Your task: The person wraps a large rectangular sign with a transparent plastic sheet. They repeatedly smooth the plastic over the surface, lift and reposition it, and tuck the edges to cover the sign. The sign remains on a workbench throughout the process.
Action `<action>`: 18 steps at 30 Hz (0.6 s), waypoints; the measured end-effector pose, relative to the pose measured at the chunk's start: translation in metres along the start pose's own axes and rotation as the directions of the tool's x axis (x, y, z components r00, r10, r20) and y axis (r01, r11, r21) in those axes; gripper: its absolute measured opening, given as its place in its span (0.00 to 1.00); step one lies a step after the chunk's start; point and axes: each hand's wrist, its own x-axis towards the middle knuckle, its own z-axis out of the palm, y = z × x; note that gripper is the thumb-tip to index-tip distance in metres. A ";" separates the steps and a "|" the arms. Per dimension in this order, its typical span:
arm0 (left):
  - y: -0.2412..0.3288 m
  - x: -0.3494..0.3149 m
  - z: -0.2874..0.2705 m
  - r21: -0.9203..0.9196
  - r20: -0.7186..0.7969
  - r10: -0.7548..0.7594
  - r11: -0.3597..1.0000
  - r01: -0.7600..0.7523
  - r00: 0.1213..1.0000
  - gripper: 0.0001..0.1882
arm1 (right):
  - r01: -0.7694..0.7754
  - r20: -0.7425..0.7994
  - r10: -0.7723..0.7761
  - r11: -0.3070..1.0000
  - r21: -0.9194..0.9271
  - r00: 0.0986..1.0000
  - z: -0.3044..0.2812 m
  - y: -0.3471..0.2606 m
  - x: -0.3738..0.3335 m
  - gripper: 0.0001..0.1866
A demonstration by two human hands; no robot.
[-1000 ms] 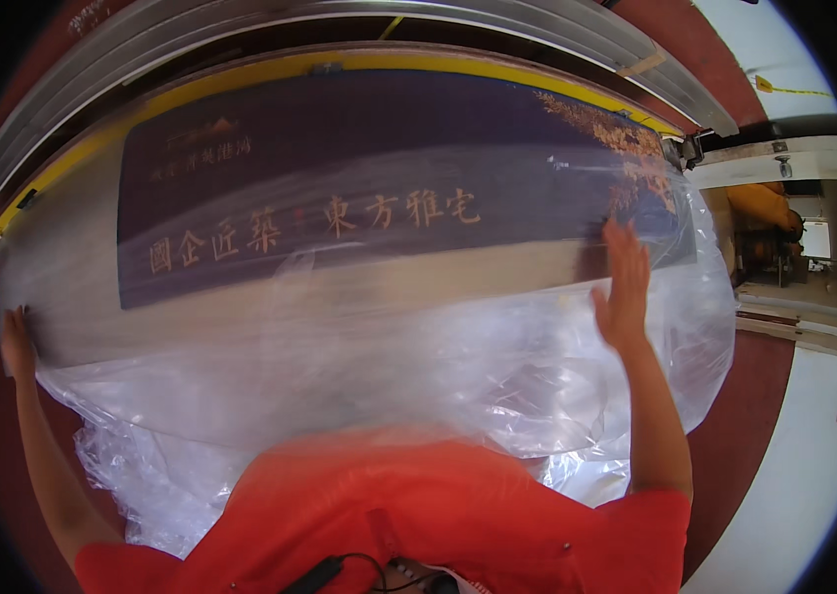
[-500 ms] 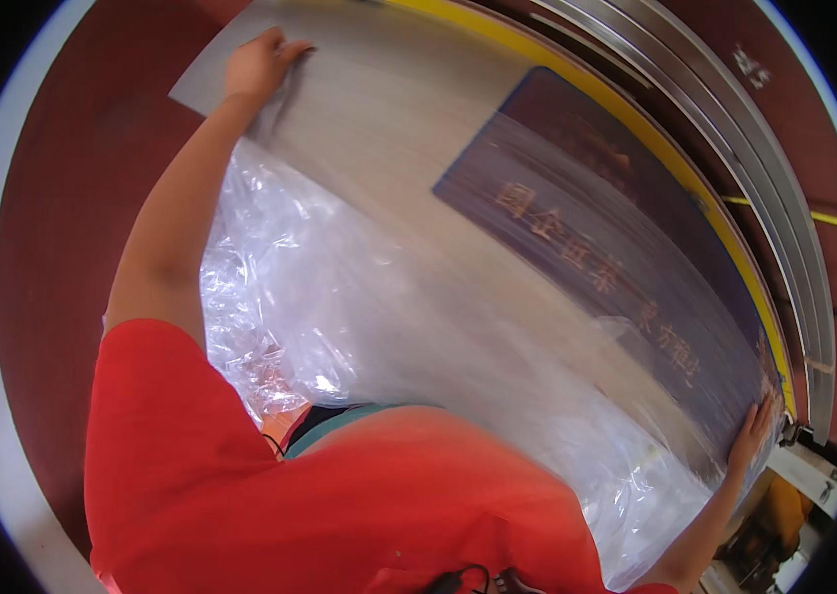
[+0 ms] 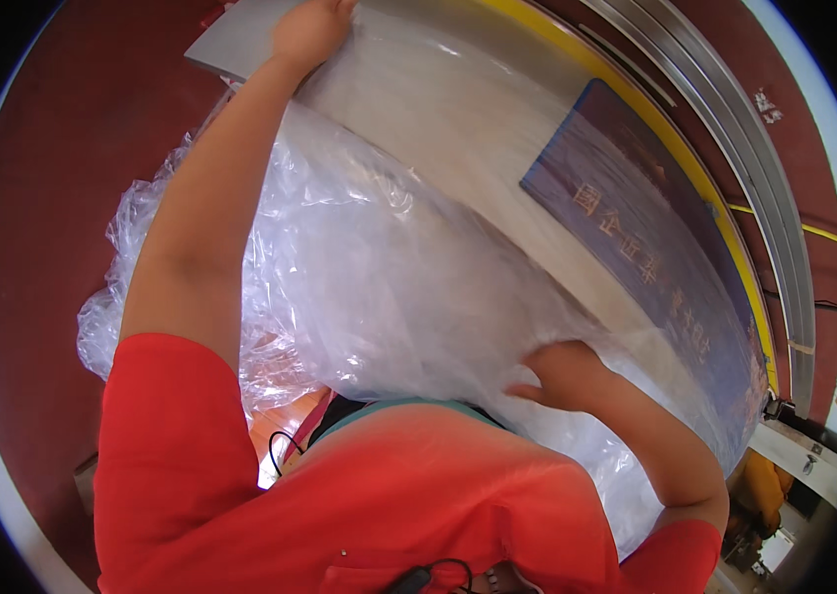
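A long flat panel (image 3: 478,119) with a light, wood-like surface lies in front of me, bearing a dark purple, blue-edged rectangle (image 3: 636,213) with gold characters. Clear plastic film (image 3: 369,287) covers much of it and hangs, crumpled, over the near edge and past my left arm. At the far left end of the panel my left hand (image 3: 311,35) is closed on the film; its fingertips are partly cut off by the frame's top. My right hand (image 3: 567,374) rests on the film near my body, thumb apart from the fingers.
Along the far side run a yellow strip (image 3: 676,124) and long grey metal rails (image 3: 735,129). A dark red floor (image 3: 52,228) spreads to the left. Beyond the panel's right end are a pale bench-like part (image 3: 802,450) and a yellow-orange object (image 3: 767,490).
My right hand has left the panel's right end and come inward over the film near my body. My left hand has moved up and right, and more crumpled film shows at left.
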 end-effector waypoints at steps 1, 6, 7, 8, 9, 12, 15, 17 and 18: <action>-0.002 -0.002 -0.003 -0.007 -0.006 -0.008 1.000 0.008 1.000 0.16 | 0.170 -0.219 -0.133 0.972 0.161 0.967 -0.010 -0.012 0.011 0.24; 0.006 0.001 -0.003 -0.063 0.035 -0.058 0.996 0.060 0.998 0.16 | 0.366 -0.371 -0.005 0.182 0.913 0.929 -0.049 -0.089 0.122 0.29; 0.004 0.001 -0.002 -0.053 0.024 -0.070 0.996 0.071 0.997 0.16 | 0.339 -0.316 -0.145 0.174 0.925 0.938 -0.055 -0.101 0.127 0.28; 0.004 0.002 -0.002 -0.045 0.027 -0.070 0.996 0.071 0.997 0.16 | 0.312 -0.260 -0.277 0.162 0.936 0.925 -0.059 -0.107 0.126 0.27; 0.004 0.005 -0.001 -0.035 0.037 -0.065 0.997 0.067 0.997 0.16 | 0.281 -0.197 -0.406 0.159 0.946 0.893 -0.064 -0.114 0.126 0.27; -0.012 0.000 -0.002 0.008 0.051 -0.093 0.996 0.093 0.994 0.15 | 0.337 -0.175 -0.558 0.202 0.920 0.811 -0.046 -0.077 0.062 0.24; -0.008 0.002 -0.003 0.017 0.027 -0.054 0.998 0.054 0.998 0.15 | 0.351 -0.245 -0.309 0.357 0.866 0.919 0.005 0.004 -0.058 0.21; -0.003 0.005 0.002 0.019 0.000 -0.041 0.999 0.041 0.999 0.15 | 0.212 -0.244 0.013 0.449 0.868 0.970 0.052 0.055 -0.126 0.19; -0.001 0.005 0.005 0.011 -0.016 -0.045 0.999 0.045 0.999 0.16 | 0.131 -0.245 0.190 0.470 0.873 0.951 0.076 0.076 -0.151 0.18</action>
